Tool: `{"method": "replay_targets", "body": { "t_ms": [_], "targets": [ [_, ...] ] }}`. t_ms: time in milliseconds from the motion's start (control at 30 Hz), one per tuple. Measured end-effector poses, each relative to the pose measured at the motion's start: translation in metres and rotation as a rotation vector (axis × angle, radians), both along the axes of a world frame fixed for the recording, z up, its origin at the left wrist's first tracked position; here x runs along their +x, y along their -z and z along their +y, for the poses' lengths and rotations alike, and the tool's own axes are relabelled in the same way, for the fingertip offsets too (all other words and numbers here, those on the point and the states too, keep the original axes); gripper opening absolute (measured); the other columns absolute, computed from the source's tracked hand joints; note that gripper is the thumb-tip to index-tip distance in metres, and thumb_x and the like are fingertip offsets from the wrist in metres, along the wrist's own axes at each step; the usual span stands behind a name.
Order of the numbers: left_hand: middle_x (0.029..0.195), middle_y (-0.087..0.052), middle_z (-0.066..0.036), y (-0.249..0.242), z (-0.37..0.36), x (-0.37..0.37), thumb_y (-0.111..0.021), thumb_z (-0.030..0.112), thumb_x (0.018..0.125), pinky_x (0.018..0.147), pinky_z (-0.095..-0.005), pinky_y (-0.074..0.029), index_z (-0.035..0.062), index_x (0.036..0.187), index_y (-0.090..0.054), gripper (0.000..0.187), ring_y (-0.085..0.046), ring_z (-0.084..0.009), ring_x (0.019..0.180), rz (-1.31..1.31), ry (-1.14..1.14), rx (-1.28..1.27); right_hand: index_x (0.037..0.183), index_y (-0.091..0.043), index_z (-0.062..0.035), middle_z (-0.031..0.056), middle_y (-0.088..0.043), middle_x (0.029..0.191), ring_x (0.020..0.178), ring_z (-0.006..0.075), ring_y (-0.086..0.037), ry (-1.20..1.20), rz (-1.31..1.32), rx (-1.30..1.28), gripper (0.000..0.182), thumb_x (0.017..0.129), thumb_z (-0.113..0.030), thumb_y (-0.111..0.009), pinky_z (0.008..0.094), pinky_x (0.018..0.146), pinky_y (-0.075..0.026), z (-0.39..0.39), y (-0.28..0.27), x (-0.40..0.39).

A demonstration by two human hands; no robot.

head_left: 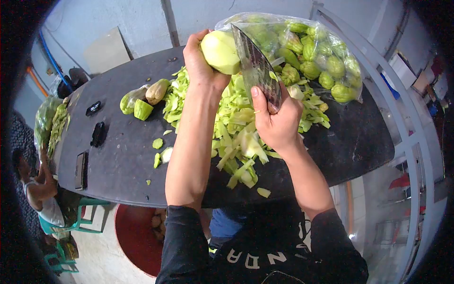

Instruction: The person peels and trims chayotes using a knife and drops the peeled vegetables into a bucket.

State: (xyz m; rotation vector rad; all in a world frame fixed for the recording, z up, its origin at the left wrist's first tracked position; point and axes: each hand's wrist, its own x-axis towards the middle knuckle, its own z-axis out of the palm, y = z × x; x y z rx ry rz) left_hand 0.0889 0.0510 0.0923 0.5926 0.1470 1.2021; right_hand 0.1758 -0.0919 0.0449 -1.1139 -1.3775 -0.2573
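Note:
My left hand [201, 68] is wrapped round a pale, peeled chayote [220, 51], raised over the table. The handle of a large, broad-bladed knife [253, 61] is in my right hand [279, 118], thumb along its near side. The blade points up and away, its flat overlapping the right side of the chayote in this view; bits of green cling to it. Beneath both hands spreads a heap of green peelings [241, 135]. Beyond the knife, a clear plastic bag [288, 21] holds many unpeeled green chayotes [336, 67].
Several chayote pieces [143, 110] lie left of the heap on the dark table [127, 156]. Small black objects [98, 134] sit near its left side. Below stands a red tub [127, 232]. A seated person [45, 194] handles a bag of greens. A metal frame [404, 128] borders the right.

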Motion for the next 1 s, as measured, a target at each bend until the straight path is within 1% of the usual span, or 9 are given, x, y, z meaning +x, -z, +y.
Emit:
{"method": "replay_targets", "body": {
  "t_ms": [67,133,433,600,667,733,800,900,1000],
  "targets": [
    [0.086,-0.063,-0.005,0.000,0.003,-0.003,-0.054,0.029,0.084,0.075,-0.0380,-0.049,0.0101,0.090,-0.058,0.020,-0.060,-0.0214,0.082,-0.006,0.001,0.016,0.079,-0.055,-0.0043,0.0099,-0.052,0.051,0.043,0.0282,-0.056,-0.002,-0.006,-0.073,0.016,0.091,-0.012,-0.063,0.0375,0.042,-0.041,-0.003,-0.001,-0.001],
    [0.086,-0.065,-0.009,-0.001,0.005,-0.007,-0.053,0.026,0.086,0.079,-0.0445,-0.053,0.0077,0.091,-0.061,0.021,-0.063,-0.0267,0.082,0.027,-0.016,0.060,0.079,-0.055,-0.0045,0.0095,-0.052,0.051,0.043,0.0274,-0.056,-0.005,-0.010,-0.083,0.016,0.091,-0.012,-0.063,0.0373,0.042,-0.040,-0.004,0.001,-0.002],
    [0.085,-0.065,-0.014,-0.008,0.009,-0.020,-0.056,0.025,0.084,0.073,-0.0452,-0.054,0.0063,0.094,-0.059,0.021,-0.063,-0.0297,0.076,0.101,-0.076,0.137,0.077,-0.054,-0.0053,0.0089,-0.051,0.048,0.041,0.0255,-0.056,-0.028,0.002,-0.099,0.018,0.091,-0.013,-0.063,0.0369,0.040,-0.040,-0.004,0.004,-0.011],
    [0.085,-0.065,-0.015,-0.008,0.006,-0.019,-0.056,0.025,0.085,0.071,-0.0426,-0.054,0.0073,0.093,-0.058,0.019,-0.063,-0.0269,0.076,0.086,0.067,0.127,0.077,-0.054,-0.0049,0.0096,-0.052,0.049,0.041,0.0252,-0.057,-0.036,-0.020,-0.089,0.018,0.091,-0.012,-0.063,0.0358,0.041,-0.041,-0.006,0.005,-0.014],
    [0.085,-0.065,-0.015,-0.010,0.004,-0.019,-0.056,0.024,0.085,0.070,-0.0425,-0.055,0.0071,0.094,-0.058,0.019,-0.063,-0.0272,0.076,0.111,0.018,0.138,0.079,-0.060,0.0018,0.0041,-0.051,0.052,0.043,0.0091,-0.044,-0.043,0.023,-0.096,0.018,0.090,-0.011,-0.066,0.0295,0.042,-0.036,-0.006,0.003,-0.014],
    [0.085,-0.065,-0.015,-0.014,-0.002,-0.019,-0.056,0.024,0.086,0.070,-0.0425,-0.055,0.0070,0.094,-0.059,0.019,-0.063,-0.0275,0.076,0.137,-0.028,0.148,0.081,-0.060,0.0019,0.0043,-0.051,0.053,0.044,0.0092,-0.045,-0.036,0.004,-0.102,0.016,0.090,-0.010,-0.065,0.0291,0.043,-0.036,-0.006,0.004,-0.013],
    [0.082,-0.062,-0.007,-0.016,-0.008,-0.017,-0.058,0.024,0.084,0.067,-0.0364,-0.051,0.0045,0.097,-0.061,0.023,-0.060,-0.0206,0.072,0.136,-0.081,0.133,0.083,-0.061,0.0020,0.0046,-0.052,0.054,0.044,0.0093,-0.045,-0.030,-0.013,-0.110,0.015,0.090,-0.010,-0.065,0.0287,0.043,-0.037,-0.005,0.006,-0.012],
    [0.082,-0.065,-0.014,-0.014,-0.001,-0.016,-0.057,0.024,0.085,0.069,-0.0406,-0.055,0.0052,0.097,-0.059,0.022,-0.063,-0.0270,0.072,0.154,-0.172,0.189,0.086,-0.061,0.0020,0.0031,-0.051,0.055,0.045,0.0088,-0.044,-0.064,0.056,-0.035,0.012,0.090,-0.008,-0.065,0.0287,0.044,-0.036,-0.001,0.008,-0.014],
    [0.080,-0.065,-0.013,-0.016,-0.005,-0.017,-0.058,0.023,0.085,0.069,-0.0394,-0.054,0.0045,0.095,-0.060,0.021,-0.063,-0.0259,0.071,0.154,-0.158,0.192,0.087,-0.061,0.0019,0.0006,-0.050,0.054,0.046,0.0069,-0.042,-0.074,0.075,-0.082,0.011,0.090,-0.008,-0.065,0.0281,0.044,-0.035,0.000,0.009,-0.012]
  ]
}}
